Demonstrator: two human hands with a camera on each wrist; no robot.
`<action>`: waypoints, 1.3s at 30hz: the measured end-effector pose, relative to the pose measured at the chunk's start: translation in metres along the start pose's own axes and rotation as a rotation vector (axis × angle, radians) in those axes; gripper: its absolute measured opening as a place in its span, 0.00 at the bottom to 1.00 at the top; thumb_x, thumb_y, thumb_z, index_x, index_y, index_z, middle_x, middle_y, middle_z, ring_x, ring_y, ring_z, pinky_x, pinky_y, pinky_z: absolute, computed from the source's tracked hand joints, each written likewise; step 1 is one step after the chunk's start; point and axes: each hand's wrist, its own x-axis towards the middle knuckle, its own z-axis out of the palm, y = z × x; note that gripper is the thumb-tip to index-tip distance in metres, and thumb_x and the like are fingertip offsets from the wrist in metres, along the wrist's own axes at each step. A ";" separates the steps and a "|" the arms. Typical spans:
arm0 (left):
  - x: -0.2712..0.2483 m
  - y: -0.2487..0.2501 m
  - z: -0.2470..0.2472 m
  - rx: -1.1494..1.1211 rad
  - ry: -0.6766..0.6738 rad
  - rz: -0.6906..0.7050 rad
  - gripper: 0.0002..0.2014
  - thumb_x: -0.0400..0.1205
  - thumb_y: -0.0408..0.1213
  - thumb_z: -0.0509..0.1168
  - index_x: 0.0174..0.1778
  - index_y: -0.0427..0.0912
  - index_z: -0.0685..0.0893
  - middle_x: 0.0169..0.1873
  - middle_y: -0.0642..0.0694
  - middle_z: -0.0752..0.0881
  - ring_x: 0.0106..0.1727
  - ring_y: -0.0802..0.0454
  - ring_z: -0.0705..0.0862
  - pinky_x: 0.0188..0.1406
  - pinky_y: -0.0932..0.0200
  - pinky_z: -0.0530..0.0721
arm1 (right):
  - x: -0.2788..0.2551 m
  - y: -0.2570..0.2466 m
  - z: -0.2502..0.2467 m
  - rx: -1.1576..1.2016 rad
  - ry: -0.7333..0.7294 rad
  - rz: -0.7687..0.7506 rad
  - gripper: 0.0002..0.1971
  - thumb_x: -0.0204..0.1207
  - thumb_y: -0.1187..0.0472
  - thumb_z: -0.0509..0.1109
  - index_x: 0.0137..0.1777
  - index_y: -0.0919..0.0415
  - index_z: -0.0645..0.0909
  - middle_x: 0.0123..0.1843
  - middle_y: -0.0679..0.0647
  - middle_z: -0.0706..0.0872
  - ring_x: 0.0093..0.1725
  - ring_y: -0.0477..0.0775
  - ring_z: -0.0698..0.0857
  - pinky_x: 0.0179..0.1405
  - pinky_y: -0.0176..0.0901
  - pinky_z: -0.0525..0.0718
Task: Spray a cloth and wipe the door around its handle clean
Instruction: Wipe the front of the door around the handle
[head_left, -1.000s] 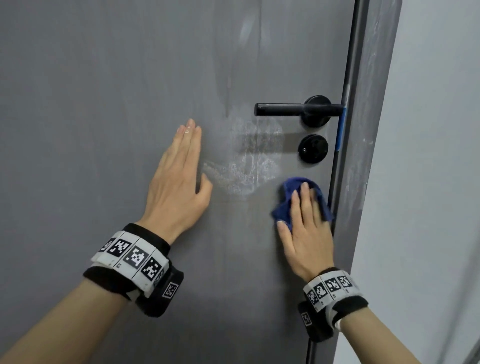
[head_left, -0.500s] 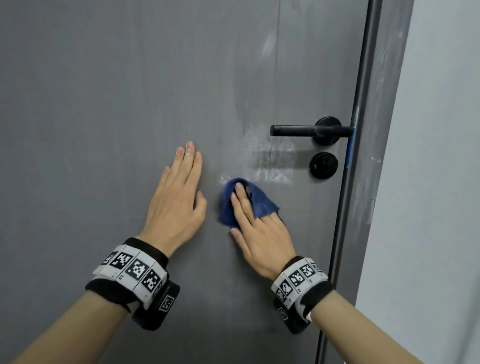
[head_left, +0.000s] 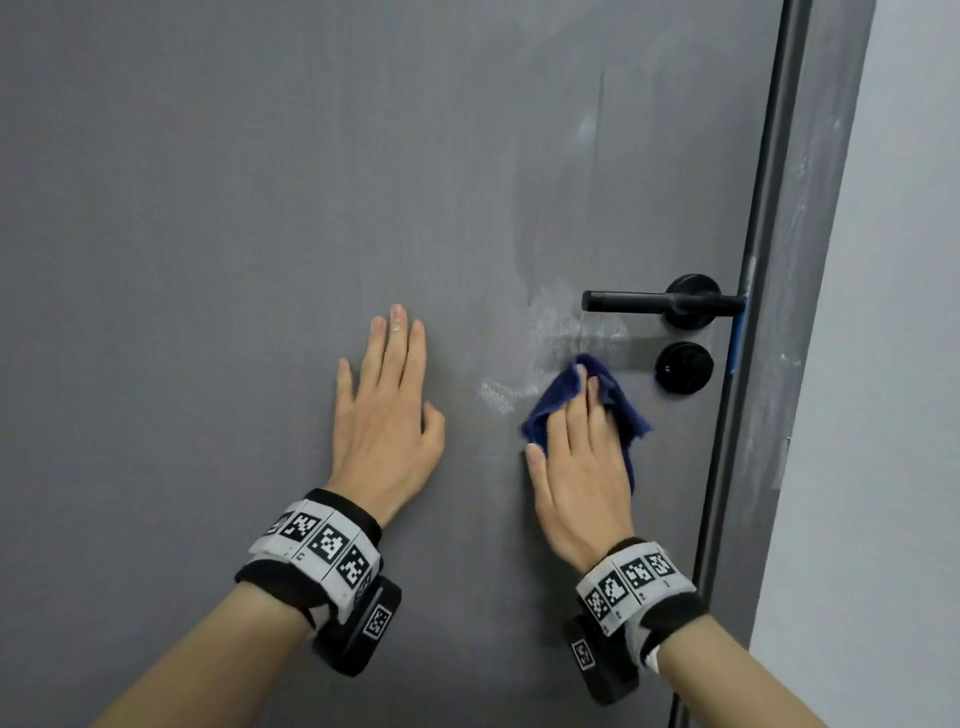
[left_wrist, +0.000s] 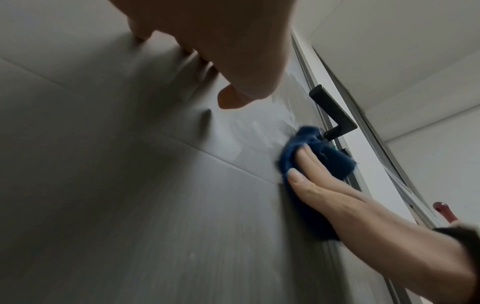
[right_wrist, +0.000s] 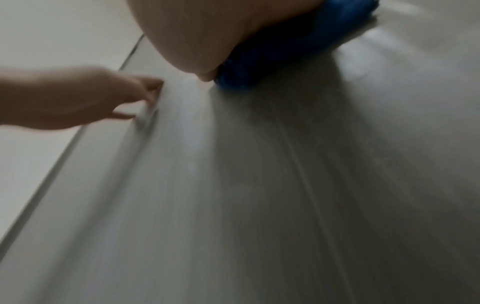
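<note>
The left hand (head_left: 387, 415) is laid flat against the grey door (head_left: 208, 208), its fingers straight and close together and pointing to twelve o'clock, the thumb tucked in at the three o'clock side; nothing is held in it. From the left wrist view the same hand (left_wrist: 207, 41) is seen with its fingertips touching the panel.

The right hand (head_left: 576, 467) is pressed flat on a blue cloth (head_left: 623, 410), which is pinned between the palm and the door. Its fingers are straight, not curled round the fabric, and point toward one o'clock. The cloth is bunched, with folds showing past the fingertips and along the three o'clock side of the hand. In the left wrist view the cloth (left_wrist: 335, 158) is seen under the right hand (left_wrist: 319, 185), flat on the panel just below the handle.

The cloth lies at about seven o'clock from the black lever handle (head_left: 634, 302) and at nine o'clock from the round black lock (head_left: 683, 368), near both but touching neither in the head view. A pale smeared patch (head_left: 561, 332) is seen on the door between the handle and the cloth, with a smaller streak at the cloth's ten o'clock side.

The right wrist view is blurred; only the cloth (right_wrist: 285, 51) beneath the palm can be made out.
</note>
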 end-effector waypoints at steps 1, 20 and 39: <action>0.000 -0.004 -0.001 0.002 -0.002 0.015 0.41 0.79 0.36 0.58 0.88 0.43 0.47 0.88 0.48 0.43 0.89 0.51 0.41 0.84 0.33 0.57 | 0.001 -0.009 0.004 -0.011 -0.019 -0.090 0.33 0.88 0.50 0.53 0.88 0.67 0.53 0.92 0.62 0.44 0.90 0.63 0.53 0.86 0.57 0.60; 0.054 0.003 -0.046 0.108 -0.052 0.026 0.41 0.81 0.43 0.56 0.88 0.53 0.41 0.87 0.49 0.33 0.87 0.52 0.35 0.82 0.28 0.54 | 0.072 -0.037 -0.025 0.097 0.113 0.119 0.33 0.86 0.49 0.52 0.85 0.70 0.56 0.88 0.71 0.57 0.87 0.72 0.57 0.86 0.61 0.52; 0.040 -0.018 -0.045 0.070 -0.031 0.129 0.39 0.78 0.36 0.59 0.88 0.49 0.55 0.88 0.49 0.43 0.89 0.51 0.43 0.81 0.32 0.60 | 0.066 -0.023 -0.025 -0.061 0.033 -0.310 0.34 0.88 0.46 0.52 0.89 0.62 0.52 0.92 0.56 0.44 0.90 0.59 0.55 0.84 0.56 0.62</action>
